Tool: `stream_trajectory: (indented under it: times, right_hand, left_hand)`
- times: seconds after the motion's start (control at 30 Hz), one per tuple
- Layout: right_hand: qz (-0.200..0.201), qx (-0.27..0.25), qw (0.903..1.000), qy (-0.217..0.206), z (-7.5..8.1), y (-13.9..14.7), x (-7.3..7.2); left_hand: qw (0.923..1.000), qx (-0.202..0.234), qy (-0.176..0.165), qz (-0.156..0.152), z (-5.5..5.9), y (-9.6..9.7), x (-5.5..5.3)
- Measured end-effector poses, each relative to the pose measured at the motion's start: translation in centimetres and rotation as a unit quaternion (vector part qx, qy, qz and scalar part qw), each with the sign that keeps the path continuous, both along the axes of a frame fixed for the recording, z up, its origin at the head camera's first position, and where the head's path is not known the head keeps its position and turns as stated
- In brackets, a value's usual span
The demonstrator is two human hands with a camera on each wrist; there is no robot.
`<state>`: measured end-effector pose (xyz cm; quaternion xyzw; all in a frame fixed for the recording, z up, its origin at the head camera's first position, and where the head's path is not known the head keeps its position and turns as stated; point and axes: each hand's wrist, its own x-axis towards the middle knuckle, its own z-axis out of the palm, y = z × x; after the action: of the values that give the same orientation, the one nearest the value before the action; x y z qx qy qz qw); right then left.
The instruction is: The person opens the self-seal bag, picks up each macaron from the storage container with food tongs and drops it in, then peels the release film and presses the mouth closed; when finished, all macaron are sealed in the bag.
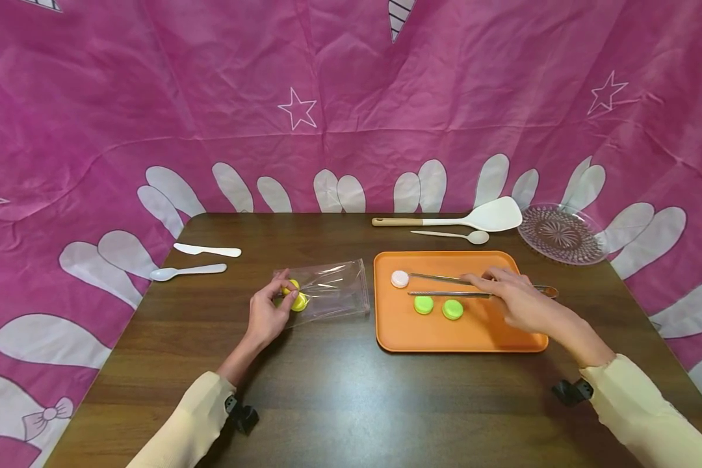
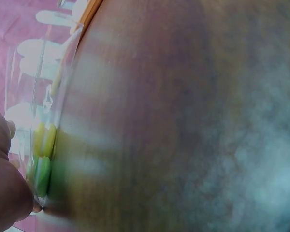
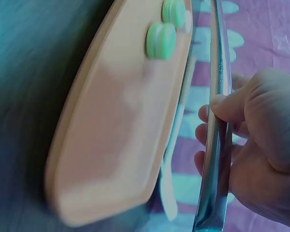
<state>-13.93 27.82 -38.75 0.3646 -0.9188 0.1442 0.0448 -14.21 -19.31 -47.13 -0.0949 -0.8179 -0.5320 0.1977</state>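
Observation:
My left hand [image 1: 271, 311] pinches one end of a clear plastic bag [image 1: 342, 296] that lies toward the orange tray. Inside the bag are yellow macarons [image 1: 299, 302]; the left wrist view also shows a green macaron [image 2: 42, 177] beside my thumb. With my right hand [image 1: 520, 300] I grip metal tongs [image 1: 456, 294] above the tray [image 1: 409, 338], their arms spread apart. The tong tips are close beside a pale pink macaron [image 1: 400, 279]. Two green macarons [image 1: 453, 309] sit on the tray just below the lower tong arm.
Behind the tray lie a white spatula [image 1: 494, 216] with a wooden handle and a wooden spoon [image 1: 477, 237]. A clear patterned plate [image 1: 563, 234] is at the back right. On the left are a white knife [image 1: 207, 250] and a white spoon [image 1: 190, 271]. A pink cloth [image 1: 210, 97] hangs behind the table.

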Motion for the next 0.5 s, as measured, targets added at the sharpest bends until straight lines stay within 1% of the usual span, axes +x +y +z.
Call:
stream_trajectory:
  times: [0.1, 0.27, 0.5]
  right_hand:
    - [-0.013, 0.0, 0.9999, 0.002, 0.0, 1.5, 0.7]
    - [-0.024, 0.0, 0.9997, 0.01, -0.2, 3.7, 1.7]
    - [-0.03, -0.009, 0.9986, 0.042, -0.8, 5.8, 2.6]
  left_hand:
    - [1.0, 0.001, 0.002, -0.002, -0.1, 0.0, 0.0]
    - [1.0, 0.0, 0.0, -0.005, 0.0, -0.1, 0.0]
    - [1.0, 0.003, -0.004, -0.007, -0.1, 0.0, 0.0]
